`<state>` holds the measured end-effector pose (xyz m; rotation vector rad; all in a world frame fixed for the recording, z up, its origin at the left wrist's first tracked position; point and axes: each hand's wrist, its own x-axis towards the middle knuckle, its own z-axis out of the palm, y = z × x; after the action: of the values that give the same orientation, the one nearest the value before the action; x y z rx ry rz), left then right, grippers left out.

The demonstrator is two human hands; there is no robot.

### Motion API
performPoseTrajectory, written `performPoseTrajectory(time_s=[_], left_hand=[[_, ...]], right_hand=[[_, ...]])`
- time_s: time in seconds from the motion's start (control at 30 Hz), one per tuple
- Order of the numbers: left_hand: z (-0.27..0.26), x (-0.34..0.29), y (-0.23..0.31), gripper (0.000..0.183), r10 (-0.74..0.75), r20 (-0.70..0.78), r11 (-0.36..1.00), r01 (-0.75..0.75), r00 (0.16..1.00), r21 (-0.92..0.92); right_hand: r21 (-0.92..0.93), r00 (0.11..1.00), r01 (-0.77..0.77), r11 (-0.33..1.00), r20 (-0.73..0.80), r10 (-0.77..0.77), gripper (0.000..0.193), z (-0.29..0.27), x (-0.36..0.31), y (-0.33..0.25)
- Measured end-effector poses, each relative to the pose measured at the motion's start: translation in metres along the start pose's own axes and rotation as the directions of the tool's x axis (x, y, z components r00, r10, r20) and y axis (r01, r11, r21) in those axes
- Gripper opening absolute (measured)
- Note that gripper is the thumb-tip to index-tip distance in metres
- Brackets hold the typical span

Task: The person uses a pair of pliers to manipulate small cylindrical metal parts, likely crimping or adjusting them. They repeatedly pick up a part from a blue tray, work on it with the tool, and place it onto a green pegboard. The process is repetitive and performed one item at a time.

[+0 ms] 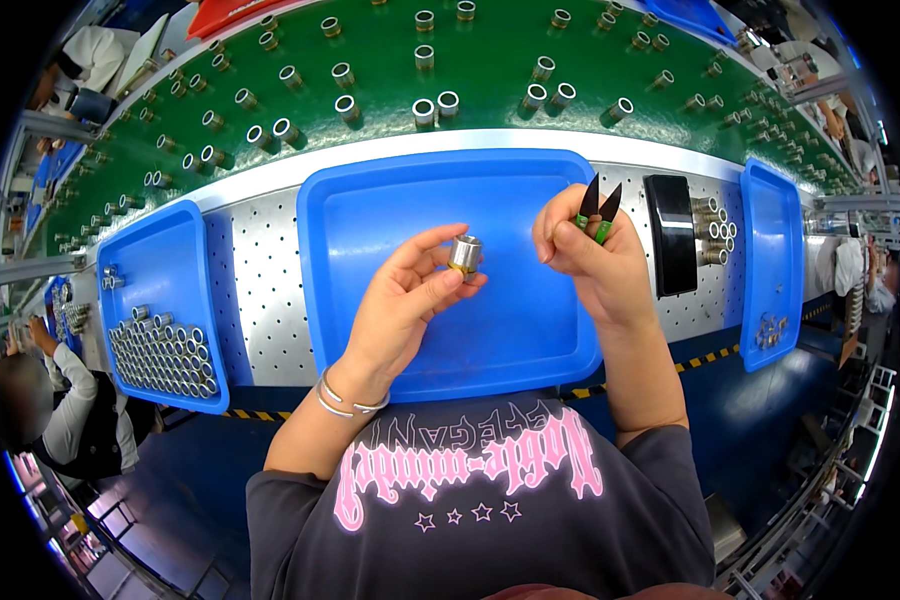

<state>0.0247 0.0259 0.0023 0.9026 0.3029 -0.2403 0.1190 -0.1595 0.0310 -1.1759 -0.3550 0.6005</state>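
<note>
My left hand (410, 285) pinches a short silver metal sleeve (465, 252) upright between thumb and fingers, above the large blue tray (370, 376). A yellowish band shows at the sleeve's lower end. Closed in my right hand (600, 250) is a small two-pointed hand tool (589, 203) with black pointed tips and green parts. Its points stand apart and face up, away from the sleeve; whether it is tweezers or snips I cannot tell. The right thumb and forefinger press together beside it, and anything between them is hidden. Both hands are over the tray, apart from each other.
A blue tray (217, 300) at left holds rows of metal sleeves (160, 355). At right lie a black phone (672, 235), several stacked sleeves (720, 232) and another blue tray (770, 260) with small parts. Beyond, sleeves stand scattered on a green surface (385, 60). Another person (70, 400) sits at far left.
</note>
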Motion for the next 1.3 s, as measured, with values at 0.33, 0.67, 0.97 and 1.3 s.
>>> performPoseTrajectory(time_s=[0.33,0.67,0.97,1.3], left_hand=[[-0.003,0.002,-0.008,0.044,0.091,0.043,0.993,-0.093,0.995,0.069],[0.001,-0.003,-0.008,0.045,0.111,0.079,0.988,-0.118,0.991,0.098],[-0.001,0.001,-0.011,0.042,0.134,-0.026,0.989,-0.132,0.991,0.064],[-0.002,0.0,-0.017,0.038,0.227,0.038,0.953,-0.229,0.973,0.198]], right_hand=[[0.039,0.999,-0.047,0.998,0.01,0.046,0.009,0.025,0.011,-0.009],[0.298,0.944,0.123,0.946,-0.331,-0.018,0.011,0.001,0.03,0.017],[0.248,0.927,0.369,0.895,-0.035,-0.373,0.009,0.008,0.003,-0.017],[0.081,0.918,0.386,0.919,0.069,-0.391,0.016,0.039,0.008,-0.03]])
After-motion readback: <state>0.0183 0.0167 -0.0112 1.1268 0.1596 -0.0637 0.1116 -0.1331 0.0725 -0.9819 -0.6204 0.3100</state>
